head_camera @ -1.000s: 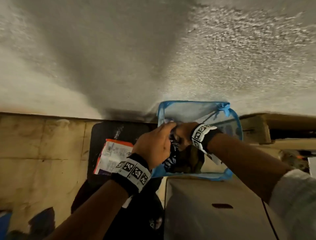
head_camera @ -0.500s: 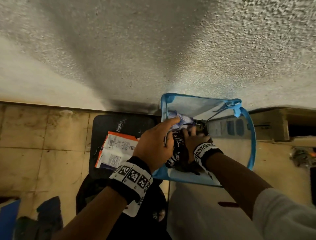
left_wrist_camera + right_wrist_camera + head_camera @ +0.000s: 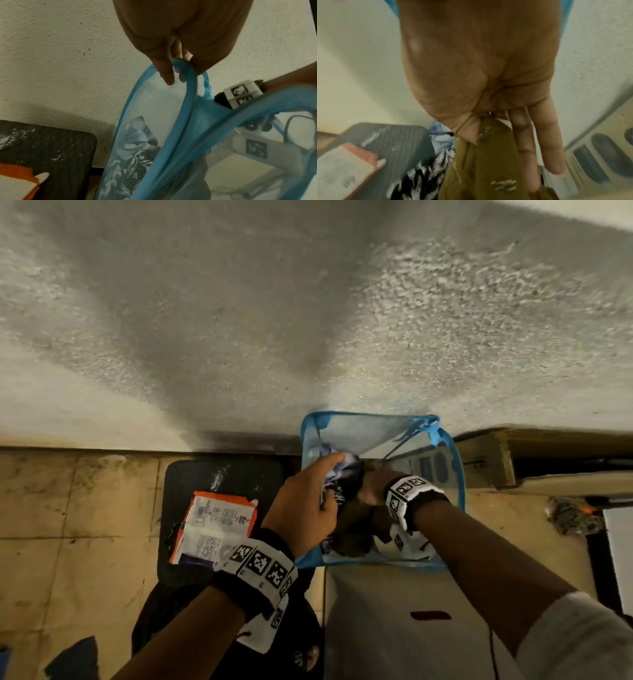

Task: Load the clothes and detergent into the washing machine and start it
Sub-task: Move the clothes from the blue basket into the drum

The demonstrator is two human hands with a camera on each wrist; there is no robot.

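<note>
A black mat (image 3: 219, 477) and blue mesh hamper (image 3: 455, 460) sit on the tiled floor (image 3: 78, 508).

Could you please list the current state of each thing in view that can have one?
blue mesh laundry basket: open-topped, holding clothes, rim gripped.
olive garment: in the basket, pinched by the right hand.
black-and-white patterned garment: bunched in the basket.
left hand: grips the basket's rim.
detergent packet: lying flat on the black mat, untouched.

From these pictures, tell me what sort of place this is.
Probably a home laundry corner. A blue mesh hamper holding clothes stands on a white appliance top, perhaps the washer. An orange-and-white packet, possibly detergent, lies beside it, against a rough plaster wall.
</note>
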